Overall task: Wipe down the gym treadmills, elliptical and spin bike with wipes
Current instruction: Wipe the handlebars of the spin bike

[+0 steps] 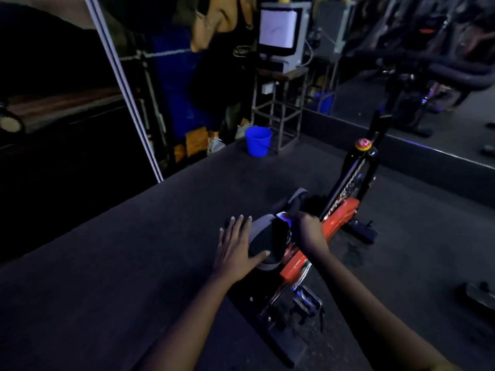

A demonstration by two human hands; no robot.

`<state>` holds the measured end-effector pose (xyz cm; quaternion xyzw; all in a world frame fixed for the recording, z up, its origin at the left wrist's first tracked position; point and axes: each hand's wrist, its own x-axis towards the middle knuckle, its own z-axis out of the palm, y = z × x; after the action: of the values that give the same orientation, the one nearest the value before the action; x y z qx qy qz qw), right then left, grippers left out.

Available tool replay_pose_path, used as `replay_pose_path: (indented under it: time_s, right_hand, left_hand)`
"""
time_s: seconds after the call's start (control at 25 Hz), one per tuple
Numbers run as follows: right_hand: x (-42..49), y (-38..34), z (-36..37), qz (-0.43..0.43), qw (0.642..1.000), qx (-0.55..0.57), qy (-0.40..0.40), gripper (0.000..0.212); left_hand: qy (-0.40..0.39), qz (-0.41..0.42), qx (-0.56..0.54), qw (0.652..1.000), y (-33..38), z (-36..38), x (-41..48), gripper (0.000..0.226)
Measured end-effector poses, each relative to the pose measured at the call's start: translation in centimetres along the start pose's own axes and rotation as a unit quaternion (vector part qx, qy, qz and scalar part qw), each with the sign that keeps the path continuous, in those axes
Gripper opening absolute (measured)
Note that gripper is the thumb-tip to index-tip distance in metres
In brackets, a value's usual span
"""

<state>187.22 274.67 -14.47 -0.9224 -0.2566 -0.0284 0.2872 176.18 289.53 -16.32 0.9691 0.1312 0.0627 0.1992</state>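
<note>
Lying flat w/ fingers straight & spread wide, the left hand (235, 246) presses the left side of the grey seat (263, 236). A blue bucket (258, 141) sits on the floor far behind. At the seat's front tip the right hand (308, 228) is curled tight round a small pale thing (284, 216); can't tell if it's a wipe. The spin bike (342, 212) has an orange frame & a red knob (363, 143) up top, to the right
</note>
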Motion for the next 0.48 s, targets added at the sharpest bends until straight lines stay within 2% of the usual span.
replay_pose_path:
  time_s: [0.16,0.28,0.36,0.4,0.48]
  right_hand:
    - [-2.2,-2.6,2.5,0.077,0.996,0.052,0.002,0.023]
    - [-5.2,-5.6,3.6,0.045,0.999,-0.004,0.017,0.023]
    - [-7.0,-7.0,3.7,0.014,1.000,-0.016,0.016,0.024]
    - [-7.3,-7.1,3.6,-0.001,1.000,0.001,0.006,0.025]
    - [-5.7,-7.2,2.3,0.025,0.999,0.048,-0.008,0.022]
  left_hand:
    - [-0.022,0.042,0.015,0.999,-2.6,0.6,1.3,0.096]
    - [0.003,0.082,-0.032,0.996,-3.9,1.4,1.5,0.108]
    - [0.015,0.089,-0.088,0.992,-4.5,1.9,1.2,0.109]
    - [0.026,0.088,-0.107,0.990,-4.7,2.1,1.0,0.107]
    - [0.041,0.069,-0.143,0.986,-5.1,2.3,0.9,0.108]
